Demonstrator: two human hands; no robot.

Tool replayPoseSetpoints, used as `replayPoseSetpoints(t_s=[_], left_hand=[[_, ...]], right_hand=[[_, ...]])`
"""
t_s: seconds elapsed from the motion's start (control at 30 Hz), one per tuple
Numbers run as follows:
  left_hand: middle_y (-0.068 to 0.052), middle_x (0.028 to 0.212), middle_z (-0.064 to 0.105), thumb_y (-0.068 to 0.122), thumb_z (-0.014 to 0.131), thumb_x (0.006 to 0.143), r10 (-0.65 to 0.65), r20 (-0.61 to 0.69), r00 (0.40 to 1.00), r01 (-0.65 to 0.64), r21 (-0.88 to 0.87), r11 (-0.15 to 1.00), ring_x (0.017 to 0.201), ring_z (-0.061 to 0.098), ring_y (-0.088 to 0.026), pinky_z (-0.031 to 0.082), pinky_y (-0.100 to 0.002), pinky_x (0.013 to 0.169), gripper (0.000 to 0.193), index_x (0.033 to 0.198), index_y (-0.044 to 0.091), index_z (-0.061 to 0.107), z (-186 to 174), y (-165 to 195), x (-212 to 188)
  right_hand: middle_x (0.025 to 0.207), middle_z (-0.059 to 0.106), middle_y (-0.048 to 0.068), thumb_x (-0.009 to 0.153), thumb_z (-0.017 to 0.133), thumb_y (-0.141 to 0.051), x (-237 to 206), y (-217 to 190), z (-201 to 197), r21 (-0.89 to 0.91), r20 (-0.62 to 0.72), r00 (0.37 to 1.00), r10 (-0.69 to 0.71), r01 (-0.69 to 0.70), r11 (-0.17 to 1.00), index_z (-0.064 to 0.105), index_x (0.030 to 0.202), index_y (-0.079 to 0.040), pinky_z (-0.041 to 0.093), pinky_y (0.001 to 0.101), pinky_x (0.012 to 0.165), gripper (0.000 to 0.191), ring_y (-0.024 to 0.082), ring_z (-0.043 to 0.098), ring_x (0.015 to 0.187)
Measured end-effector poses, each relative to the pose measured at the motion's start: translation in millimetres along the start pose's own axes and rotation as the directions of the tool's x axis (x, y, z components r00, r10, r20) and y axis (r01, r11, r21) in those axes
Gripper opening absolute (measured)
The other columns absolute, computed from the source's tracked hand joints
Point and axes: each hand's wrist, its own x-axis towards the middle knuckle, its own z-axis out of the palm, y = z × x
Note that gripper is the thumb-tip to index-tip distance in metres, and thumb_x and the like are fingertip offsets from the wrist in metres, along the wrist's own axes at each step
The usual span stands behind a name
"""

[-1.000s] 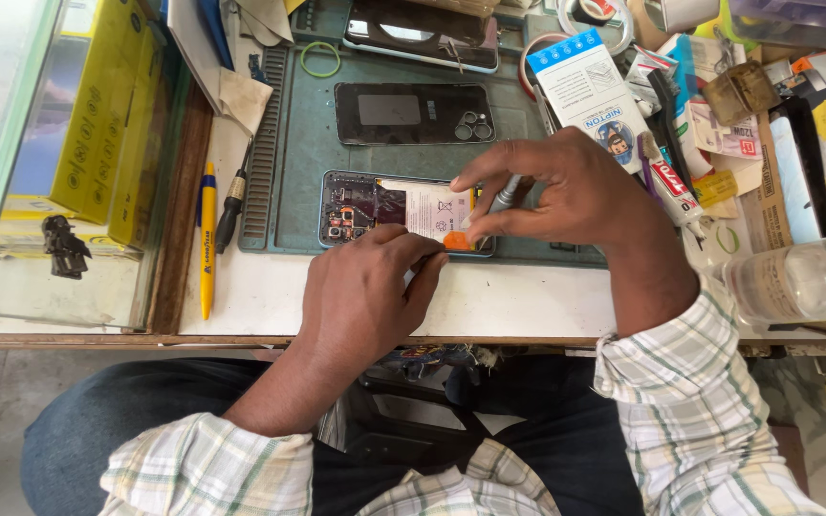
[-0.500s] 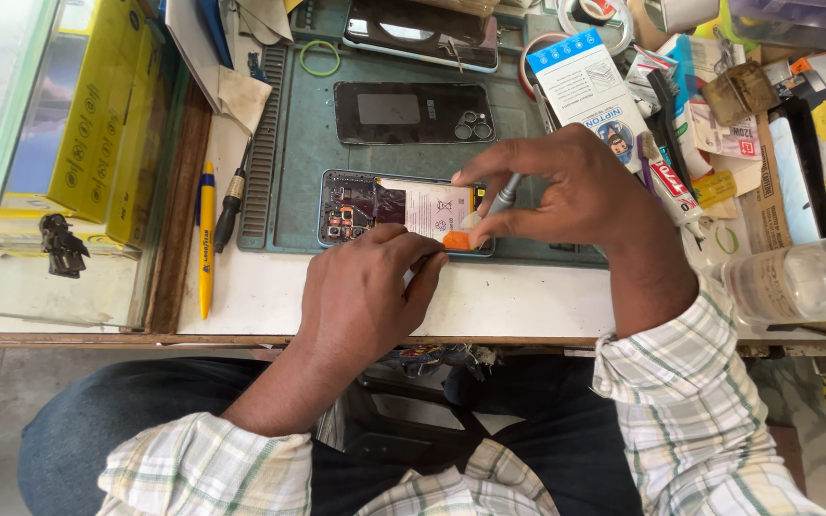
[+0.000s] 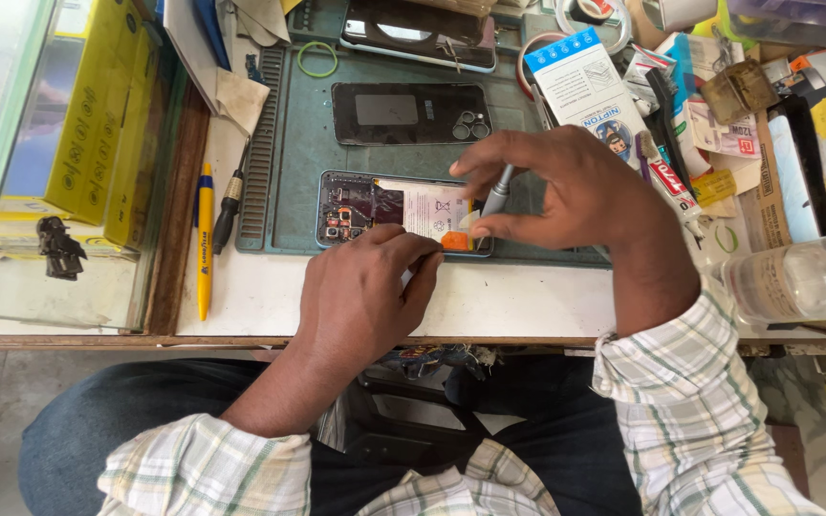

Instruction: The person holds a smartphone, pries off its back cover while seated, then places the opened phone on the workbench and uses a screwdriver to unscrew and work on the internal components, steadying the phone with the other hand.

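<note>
Fingers of the right hand [image 3: 576,186] pinch a slim grey-handled tool [image 3: 497,191], its tip set down at the orange tab by the lower right end of the opened phone [image 3: 403,212]; fingers of the left hand [image 3: 360,291] are curled loosely, holding nothing that can be seen, their tips resting against the phone's near edge at centre frame. The phone lies back-off on the green work mat [image 3: 289,191], showing its circuit board at left and pale battery at right. For this step, a judgement: the left hand should pin the frame flat while the tool works shallowly and at a low angle, since a steep tip could pierce the battery. Beyond it, on the same mat, lies the detached dark back cover [image 3: 408,113]. At left of frame, a yellow pen [image 3: 205,239] and a small screwdriver [image 3: 228,205] lie on the white counter [image 3: 528,306]. At upper right stands a blue-and-white box [image 3: 585,81].
</note>
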Motion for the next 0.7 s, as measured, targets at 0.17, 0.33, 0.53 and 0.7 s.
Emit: replayPoseSetpoints(t_s=[0.17, 0.33, 0.53, 0.7], left_hand=[[-0.005, 0.076, 0.071, 0.021, 0.072, 0.091, 0.038, -0.055, 0.998, -0.04, -0.02, 0.999, 0.059, 0.07, -0.025, 0.054, -0.04, 0.054, 0.013, 0.091, 0.011, 0.079, -0.6, 0.3, -0.6], [-0.005, 0.077, 0.071, 0.021, 0.072, 0.09, 0.037, -0.039, 0.999, -0.038, -0.016, 0.999, 0.058, 0.069, -0.026, 0.054, -0.041, 0.053, 0.013, 0.091, 0.01, 0.078, -0.7, -0.1, -0.7], [-0.005, 0.078, 0.071, 0.02, 0.072, 0.09, 0.042, -0.038, 0.998, -0.043, -0.018, 0.999, 0.058, 0.07, -0.025, 0.054, -0.04, 0.053, 0.012, 0.092, 0.01, 0.078, -0.5, -0.1, -0.5], [-0.006, 0.079, 0.071, 0.019, 0.072, 0.09, 0.066, -0.062, 0.996, -0.067, -0.025, 0.997, 0.059, 0.07, -0.026, 0.054, -0.04, 0.054, 0.012, 0.092, 0.01, 0.078, -1.5, -0.5, -1.3]], right_hand=[[0.11, 0.079, 0.006, 0.085, 0.086, -0.026, -3.0, -1.0, 1.1, 0.02, 0.043, 0.996, 0.083, -0.084, 0.996, 0.068, 0.12, -0.01, 0.062, 0.0307, 0.082, 0.043, 0.019, 0.08, 0.101], [0.104, 0.079, 0.004, 0.076, 0.092, -0.032, -1.5, 0.2, 4.1, -0.053, 0.01, 0.981, 0.194, -0.193, 0.98, 0.072, 0.113, -0.012, 0.059, 0.031, 0.069, 0.048, 0.017, 0.077, 0.08], [0.113, 0.079, 0.002, 0.091, 0.081, -0.024, -0.9, 1.6, 1.6, 0.124, 0.078, 0.994, 0.079, -0.088, 0.988, 0.061, 0.132, -0.011, 0.059, 0.0301, 0.086, 0.047, 0.017, 0.077, 0.095], [0.117, 0.078, 0.003, 0.068, 0.096, -0.034, 0.5, -2.9, 6.1, -0.089, 0.104, 0.937, 0.334, -0.326, 0.941, 0.067, 0.123, -0.017, 0.052, 0.0339, 0.056, 0.064, 0.02, 0.067, 0.054]])
